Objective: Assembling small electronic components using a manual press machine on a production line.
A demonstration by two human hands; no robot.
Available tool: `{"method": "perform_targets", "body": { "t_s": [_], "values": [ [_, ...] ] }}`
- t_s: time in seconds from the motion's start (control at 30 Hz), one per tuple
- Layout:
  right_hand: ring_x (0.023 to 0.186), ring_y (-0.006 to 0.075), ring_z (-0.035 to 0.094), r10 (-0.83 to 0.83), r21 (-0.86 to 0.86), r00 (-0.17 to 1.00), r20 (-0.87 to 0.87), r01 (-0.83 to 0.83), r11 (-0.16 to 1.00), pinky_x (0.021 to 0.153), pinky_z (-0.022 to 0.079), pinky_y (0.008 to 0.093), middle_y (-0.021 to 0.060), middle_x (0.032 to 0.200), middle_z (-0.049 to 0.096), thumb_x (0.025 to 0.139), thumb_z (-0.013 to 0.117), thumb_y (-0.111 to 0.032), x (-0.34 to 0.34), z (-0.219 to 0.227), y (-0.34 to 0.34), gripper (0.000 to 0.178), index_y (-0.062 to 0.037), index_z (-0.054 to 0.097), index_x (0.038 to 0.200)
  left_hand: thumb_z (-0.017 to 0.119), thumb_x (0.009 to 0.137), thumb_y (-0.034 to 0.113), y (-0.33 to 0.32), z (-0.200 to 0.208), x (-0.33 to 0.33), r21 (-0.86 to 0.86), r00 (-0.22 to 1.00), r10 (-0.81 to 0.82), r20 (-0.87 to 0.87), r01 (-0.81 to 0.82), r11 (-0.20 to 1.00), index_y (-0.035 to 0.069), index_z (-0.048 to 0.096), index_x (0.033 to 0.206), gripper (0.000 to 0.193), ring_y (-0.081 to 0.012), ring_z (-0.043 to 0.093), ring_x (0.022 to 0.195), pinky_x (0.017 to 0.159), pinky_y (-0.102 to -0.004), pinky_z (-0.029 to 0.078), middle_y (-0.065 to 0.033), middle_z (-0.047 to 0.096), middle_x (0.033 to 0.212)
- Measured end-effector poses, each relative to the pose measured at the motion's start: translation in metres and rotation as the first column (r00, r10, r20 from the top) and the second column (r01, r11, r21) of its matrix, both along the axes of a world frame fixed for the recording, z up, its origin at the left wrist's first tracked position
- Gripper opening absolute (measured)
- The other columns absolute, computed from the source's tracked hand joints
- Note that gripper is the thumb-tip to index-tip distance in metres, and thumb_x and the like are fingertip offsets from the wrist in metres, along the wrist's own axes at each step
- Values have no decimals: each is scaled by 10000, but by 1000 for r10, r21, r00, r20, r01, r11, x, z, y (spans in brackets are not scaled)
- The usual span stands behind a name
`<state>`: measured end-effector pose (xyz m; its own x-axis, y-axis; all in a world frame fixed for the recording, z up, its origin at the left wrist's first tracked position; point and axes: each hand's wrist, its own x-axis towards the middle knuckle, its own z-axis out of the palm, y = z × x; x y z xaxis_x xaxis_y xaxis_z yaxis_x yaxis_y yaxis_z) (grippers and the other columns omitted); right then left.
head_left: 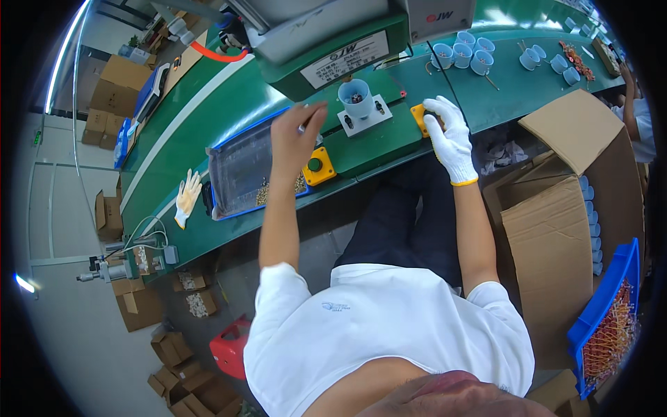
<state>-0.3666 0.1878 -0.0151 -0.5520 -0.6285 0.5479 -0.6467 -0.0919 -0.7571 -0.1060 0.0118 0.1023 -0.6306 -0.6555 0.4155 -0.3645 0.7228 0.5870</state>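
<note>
My left hand [297,131] is bare and raised beside the press, left of a light blue cup [355,99]. Its fingers are drawn together in a pinch, and a small shiny bit shows at them; what they hold is too small to name. The cup stands upright on a metal fixture plate [365,117] under the press head [340,55], with small dark parts inside it. My right hand [450,132], in a white knit glove, rests at a yellow button box [420,121], thumb and fingers apart over its edge. Below my left hand sits another yellow box with a green button [318,165].
A blue-edged tray [240,170] with small brass-coloured parts lies to the left, near a loose glove [187,197]. Several blue cups [463,54] stand at back right. An open carton [549,236] and a blue bin of wired parts [606,326] are at my right.
</note>
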Motion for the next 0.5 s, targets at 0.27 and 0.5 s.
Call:
{"method": "perform_targets", "body": {
  "t_s": [0.27, 0.5],
  "values": [
    [1309, 312, 610, 12, 8, 1000, 18, -13, 1000, 1081, 490, 405, 145, 1290, 698, 967, 701, -109, -6, -5, -3, 265, -59, 732, 1226, 715, 955, 11, 32, -83, 57, 15, 957, 213, -196, -214, 977, -19, 757, 1090, 144, -198, 700, 860, 807, -305, 539, -128, 732, 956],
    [1328, 274, 600, 71, 28, 981, 181, -77, 997, 1091, 478, 366, 143, 1358, 659, 999, 685, -97, -5, -21, 2, 276, -58, 725, 1269, 741, 937, 167, -44, -32, 48, -67, 978, 8, 206, 6, 998, 36, 749, 1130, 233, -363, 690, 1052, 906, -427, 548, -158, 723, 1096]
  ]
}}
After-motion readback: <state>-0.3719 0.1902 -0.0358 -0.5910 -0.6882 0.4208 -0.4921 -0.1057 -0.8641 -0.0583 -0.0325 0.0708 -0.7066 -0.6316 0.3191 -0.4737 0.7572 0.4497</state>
